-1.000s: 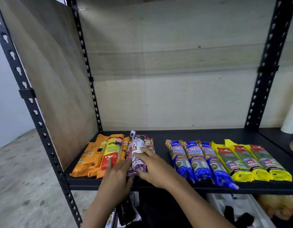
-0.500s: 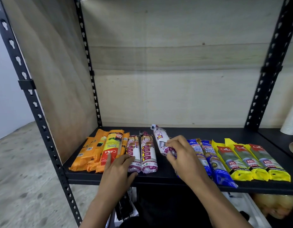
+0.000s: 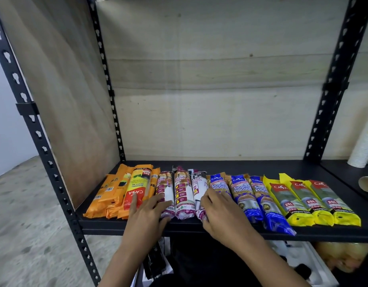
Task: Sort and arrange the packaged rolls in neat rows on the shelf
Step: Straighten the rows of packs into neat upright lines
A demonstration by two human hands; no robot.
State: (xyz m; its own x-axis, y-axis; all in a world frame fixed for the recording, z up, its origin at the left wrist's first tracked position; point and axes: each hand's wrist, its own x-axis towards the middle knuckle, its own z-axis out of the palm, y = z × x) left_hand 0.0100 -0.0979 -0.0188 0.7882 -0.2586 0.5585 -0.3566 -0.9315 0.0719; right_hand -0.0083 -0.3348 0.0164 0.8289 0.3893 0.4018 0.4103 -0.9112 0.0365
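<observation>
Head view: on the black shelf (image 3: 261, 166) the packs lie side by side. From the left come a loose heap of orange packs (image 3: 115, 189), 3 draw-string bag rolls (image 3: 182, 189), 3 blue singlet-handle rolls (image 3: 241, 189) and 3 yellow 25L rolls (image 3: 303, 199).

The left hand (image 3: 150, 212) rests flat with straight fingers on draw-string roll 1, its forefinger reaching onto the red-and-yellow CASA pack (image 3: 137, 183). The right hand (image 3: 220, 210) covers the near end of draw-string roll 3 and blue roll 1. Whether it grips or only presses I cannot tell.

Risks, as I judge them:
- A sideways push could roll these round packs out of line.
- A push could also tip the orange heap.
- Blue roll 3 reaches the front lip, so a nudge might send it off.
</observation>
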